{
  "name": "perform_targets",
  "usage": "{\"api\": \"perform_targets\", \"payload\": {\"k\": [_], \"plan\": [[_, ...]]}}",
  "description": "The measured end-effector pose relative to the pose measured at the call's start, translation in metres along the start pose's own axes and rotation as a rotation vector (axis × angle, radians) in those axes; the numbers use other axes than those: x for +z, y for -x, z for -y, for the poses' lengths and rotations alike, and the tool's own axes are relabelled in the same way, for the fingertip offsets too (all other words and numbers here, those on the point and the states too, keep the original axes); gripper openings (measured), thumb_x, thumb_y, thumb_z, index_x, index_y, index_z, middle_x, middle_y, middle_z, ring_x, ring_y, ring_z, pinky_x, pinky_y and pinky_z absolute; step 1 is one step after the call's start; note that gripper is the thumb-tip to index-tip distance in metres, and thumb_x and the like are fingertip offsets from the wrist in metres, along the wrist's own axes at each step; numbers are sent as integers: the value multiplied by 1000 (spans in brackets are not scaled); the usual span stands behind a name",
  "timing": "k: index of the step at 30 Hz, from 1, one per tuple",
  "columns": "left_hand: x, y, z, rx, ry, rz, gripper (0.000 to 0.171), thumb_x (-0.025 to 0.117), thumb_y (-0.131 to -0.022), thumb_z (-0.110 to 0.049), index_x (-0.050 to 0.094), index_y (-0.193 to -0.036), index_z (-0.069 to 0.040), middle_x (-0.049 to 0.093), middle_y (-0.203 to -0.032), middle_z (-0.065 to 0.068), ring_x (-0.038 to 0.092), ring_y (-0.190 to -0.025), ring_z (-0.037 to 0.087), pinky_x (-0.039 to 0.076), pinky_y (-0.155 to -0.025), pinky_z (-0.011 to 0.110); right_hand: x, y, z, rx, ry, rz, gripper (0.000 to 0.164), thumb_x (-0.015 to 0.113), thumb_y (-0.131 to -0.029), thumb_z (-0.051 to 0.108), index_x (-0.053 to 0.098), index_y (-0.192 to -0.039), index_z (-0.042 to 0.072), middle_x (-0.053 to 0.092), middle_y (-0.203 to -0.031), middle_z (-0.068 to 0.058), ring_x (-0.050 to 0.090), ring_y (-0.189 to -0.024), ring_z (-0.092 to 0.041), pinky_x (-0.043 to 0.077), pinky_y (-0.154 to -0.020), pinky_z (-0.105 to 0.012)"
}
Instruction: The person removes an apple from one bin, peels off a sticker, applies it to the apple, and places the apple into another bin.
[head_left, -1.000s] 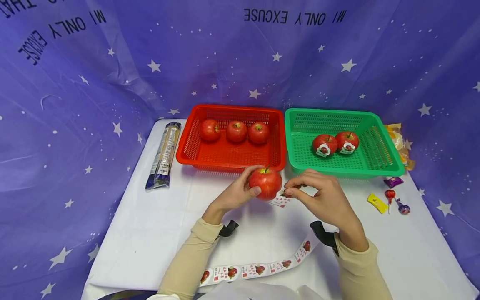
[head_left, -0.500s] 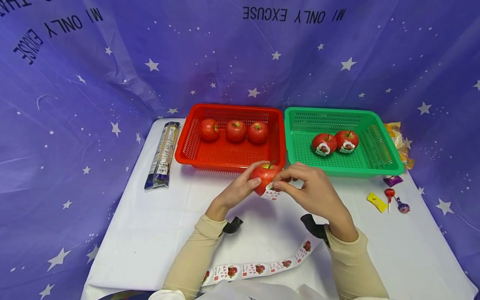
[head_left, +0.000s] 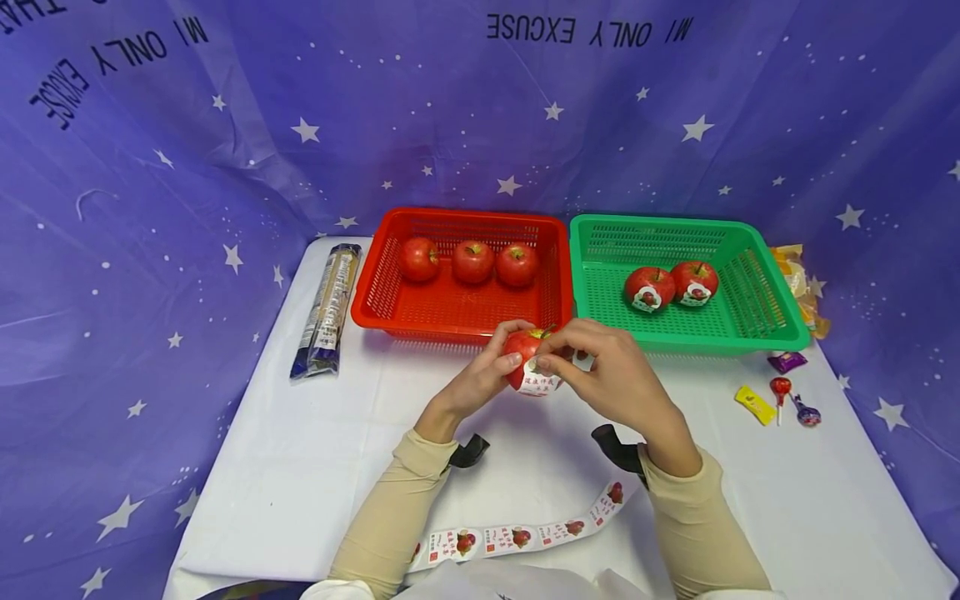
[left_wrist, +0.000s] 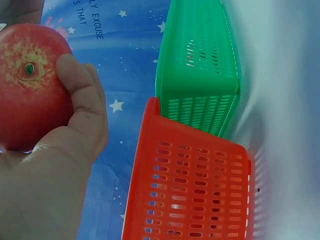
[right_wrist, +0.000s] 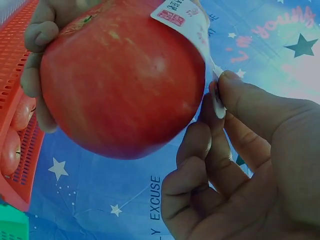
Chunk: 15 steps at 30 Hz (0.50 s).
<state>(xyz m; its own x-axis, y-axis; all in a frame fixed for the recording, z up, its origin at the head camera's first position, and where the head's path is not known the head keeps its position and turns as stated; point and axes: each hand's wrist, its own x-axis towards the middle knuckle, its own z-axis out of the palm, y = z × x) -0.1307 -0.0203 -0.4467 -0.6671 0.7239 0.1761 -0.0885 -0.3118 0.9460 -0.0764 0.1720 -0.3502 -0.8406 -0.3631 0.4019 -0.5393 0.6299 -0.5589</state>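
A red apple (head_left: pixel 517 377) is gripped in my left hand (head_left: pixel 472 385), over the white table in front of the baskets. In the left wrist view the fingers (left_wrist: pixel 82 95) curl around the apple's side, its stem end facing the camera. Between thumb and forefinger my right hand (head_left: pixel 611 375) pinches one end of a white sticker (head_left: pixel 538 382) with pink lettering. The right wrist view shows the sticker's far end lying on the apple's skin, while the pinched end stands off its side.
A red basket (head_left: pixel 465 327) holds 3 plain apples; a green basket (head_left: pixel 682 340) beside it has 2 stickered ones. A sticker strip (head_left: pixel 517 539) lies at the front. Candies (head_left: pixel 753 406) are at the right, a long wrapped package (head_left: pixel 327 312) at the left.
My right hand has moved left with the sticker, from beside the apple onto its front. My left hand still grips the apple, which has shifted slightly.
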Motion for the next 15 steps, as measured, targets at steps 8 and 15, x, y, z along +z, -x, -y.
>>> {"api": "perform_targets", "payload": {"k": [8, 15], "plan": [[0, -1, 0, -12, 54, -52, 43, 41, -92, -31, 28, -132, -22, 40, -134, 9, 51, -117, 18, 48, -95, 26, -5, 8, 9, -61, -50, 51, 10, 78, -81, 21, 71, -87, 27, 62, -81, 18, 56, -78, 2, 47, -65, -19], [-1, -3, -1, -37, 102, -97, 42, 41, -89, -35, 32, -129, -27, 35, -140, 11, 46, -120, 19, 45, -99, 28, -8, 13, 18, -120, -79, 101, 10, 76, -82, 19, 70, -88, 25, 64, -84, 17, 57, -82, 2, 48, -73, -16]]}}
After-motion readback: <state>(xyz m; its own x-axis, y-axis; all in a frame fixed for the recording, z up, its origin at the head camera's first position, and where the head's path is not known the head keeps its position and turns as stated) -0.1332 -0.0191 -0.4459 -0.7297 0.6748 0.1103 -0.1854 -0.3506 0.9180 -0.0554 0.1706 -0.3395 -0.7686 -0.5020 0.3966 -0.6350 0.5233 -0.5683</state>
